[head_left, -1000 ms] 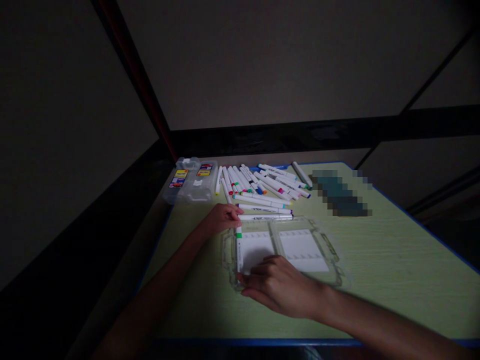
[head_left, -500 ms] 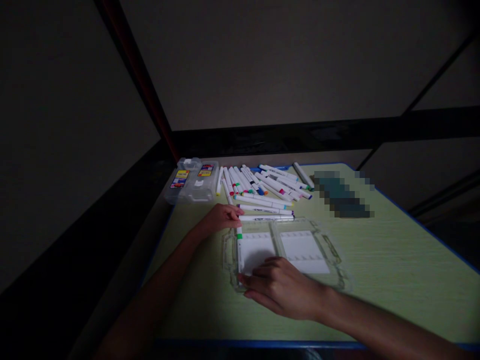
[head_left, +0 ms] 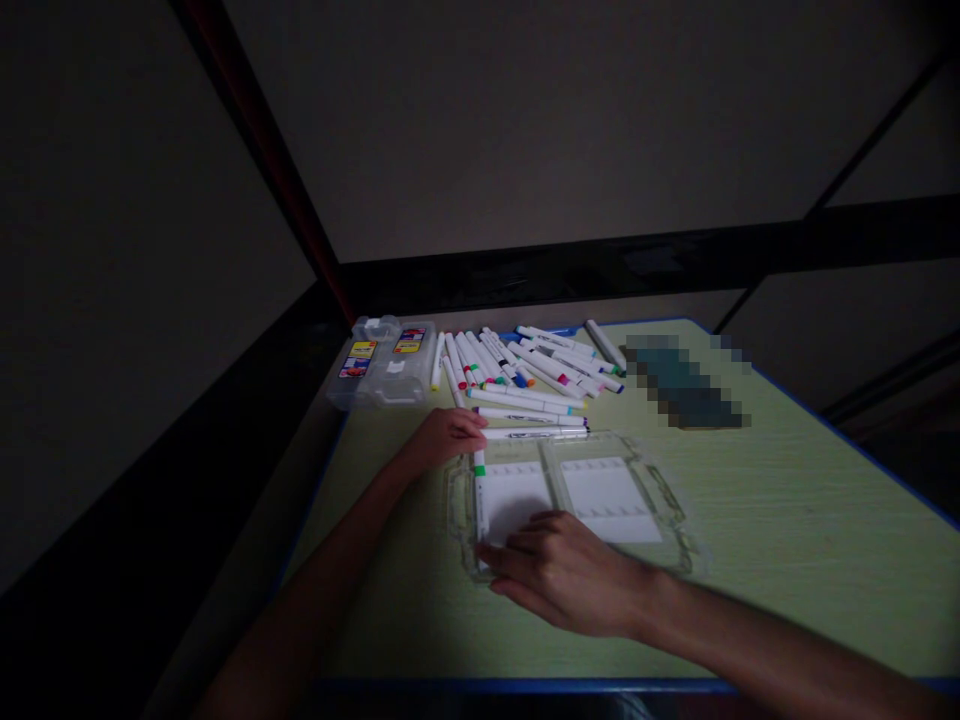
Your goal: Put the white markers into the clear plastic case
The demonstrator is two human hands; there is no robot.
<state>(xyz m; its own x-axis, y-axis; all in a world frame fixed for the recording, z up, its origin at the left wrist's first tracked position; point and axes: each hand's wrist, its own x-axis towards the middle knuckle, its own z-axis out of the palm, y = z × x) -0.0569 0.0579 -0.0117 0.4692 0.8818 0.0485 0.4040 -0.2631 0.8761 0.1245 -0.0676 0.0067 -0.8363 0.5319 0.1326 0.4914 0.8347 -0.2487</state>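
Note:
A white marker with a green band [head_left: 481, 490] lies lengthwise along the left side of an opened clear plastic case [head_left: 551, 470]. My left hand [head_left: 450, 437] is closed at the marker's far end, fingertips pinched together over it. At the near end, my right hand [head_left: 559, 572] has its fingers bent, with the index fingertip and thumb at the marker's tip. White sheets [head_left: 607, 490] show through both halves of the case. Just beyond the case, a white marker with a dark end [head_left: 536, 434] lies crosswise near my left fingertips.
Several more white markers [head_left: 525, 400] with coloured ends are spread over the back of the green table [head_left: 795, 520]. A closed clear case with labels [head_left: 394, 365] stands at the back left. A blurred-out dark flat object [head_left: 686, 385] lies at the back right.
Both hands and the marker stay in nearly the same place. Only the camera view has shifted slightly.

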